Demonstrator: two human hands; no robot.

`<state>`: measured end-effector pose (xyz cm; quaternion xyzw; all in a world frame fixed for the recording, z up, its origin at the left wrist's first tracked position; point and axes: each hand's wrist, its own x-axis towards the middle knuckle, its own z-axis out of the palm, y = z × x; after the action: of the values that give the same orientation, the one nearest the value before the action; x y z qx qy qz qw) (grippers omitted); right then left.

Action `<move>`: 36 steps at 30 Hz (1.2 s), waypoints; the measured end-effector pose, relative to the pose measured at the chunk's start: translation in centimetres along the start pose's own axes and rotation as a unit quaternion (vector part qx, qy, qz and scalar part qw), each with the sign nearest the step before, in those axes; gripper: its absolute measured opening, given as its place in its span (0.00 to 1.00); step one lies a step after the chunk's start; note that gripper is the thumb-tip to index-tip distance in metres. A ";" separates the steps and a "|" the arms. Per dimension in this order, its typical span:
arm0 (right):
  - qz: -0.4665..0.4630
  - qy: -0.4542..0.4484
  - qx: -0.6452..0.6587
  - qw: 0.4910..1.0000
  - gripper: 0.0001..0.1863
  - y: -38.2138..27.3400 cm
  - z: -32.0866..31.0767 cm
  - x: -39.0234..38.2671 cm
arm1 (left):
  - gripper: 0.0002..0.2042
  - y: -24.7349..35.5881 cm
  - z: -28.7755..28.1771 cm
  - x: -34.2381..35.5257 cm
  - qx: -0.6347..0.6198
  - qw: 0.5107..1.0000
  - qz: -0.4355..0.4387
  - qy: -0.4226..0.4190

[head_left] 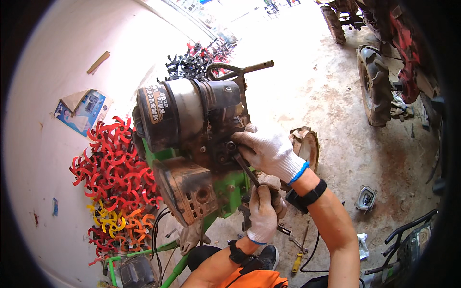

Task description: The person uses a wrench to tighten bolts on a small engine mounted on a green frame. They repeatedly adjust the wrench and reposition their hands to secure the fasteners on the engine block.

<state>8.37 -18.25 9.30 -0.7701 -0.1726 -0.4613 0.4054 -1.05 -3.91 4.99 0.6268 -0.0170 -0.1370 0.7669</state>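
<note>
Person in knitted white gloves is working on a grimy small engine (187, 108), which is sitting on a green frame (235, 187) near the middle of the view. A dark wrench (246, 168) is slanting across the engine's near side, its round head lying against the dark metal and its shank running down and to the right.

Left hand (263, 216): grip is closing round the lower end of the wrench, thumb uppermost. Right hand (271, 149): fingers are bending in beside the wrench head, against the engine; fingertips are partly hiding, so I cannot tell whether this grip is grasping the tool or only bracing. Black bands are circling both wrists.

On the engine, a black-and-pale cylinder is lying crosswise at the top; a rusty vented cover (189, 187) is jutting out below it. A spare glove (189, 238) is hanging over the green tubing at the lower edge.

Left side: red curved blades (117, 168) are heaping up by the white wall (45, 168), with yellow blades (108, 218) and orange blades (139, 223) lying just below. Black blades (185, 66) are piling beyond the engine.

Right side: a yellow-handled screwdriver (297, 263) is lying on the stained floor (331, 144); a small metal tray (366, 198) is resting farther right. A treaded wheel (376, 89) is standing under red machinery at upper right.
</note>
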 end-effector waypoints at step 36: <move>0.052 0.069 0.111 0.990 0.23 2.9 -1.2 -6.2 | 0.19 3.8 -7.0 -2.1 0.138 0.983 0.057 -0.108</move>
<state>6.33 -20.29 2.97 -0.6947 -0.1539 -0.4697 0.5226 -0.95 3.95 7.51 0.7058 -0.1540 -0.1565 0.6735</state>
